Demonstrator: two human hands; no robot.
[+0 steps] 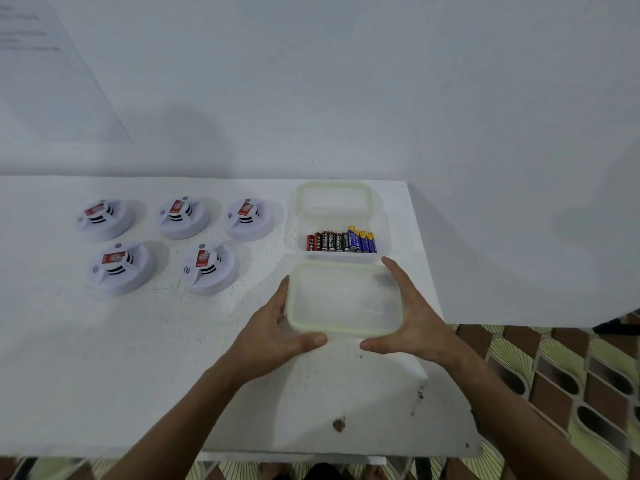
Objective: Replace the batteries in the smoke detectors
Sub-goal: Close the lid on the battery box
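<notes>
**Now: both hands on the lid, batteries in the box behind it**

Head view: a white tabletop (104, 375) stands against a pale wall. At its right end a clear lid (343, 299) with a pale green rim lies flat. The left hand (277, 332) presses its fingers along the lid's left edge, thumb tip at the near left corner. The right hand (414, 320) mirrors it on the right edge, thumb pointing inward along the near rim. Both hands grip the lid from the sides; neither is clenched into a fist.

Just behind the lid sits a clear box (341, 233), open at the top. Batteries (341, 241) stand in a row inside it: red and black ones to the left, blue and yellow ones to the right.

5 white round detectors (204, 266) lie left of the box, 3 in a far row and 2 in a near row, each apart from its neighbours. Every one carries a red label on its raised middle.

Patterned floor tiles (554, 375) show past the right edge of the tabletop.
</notes>
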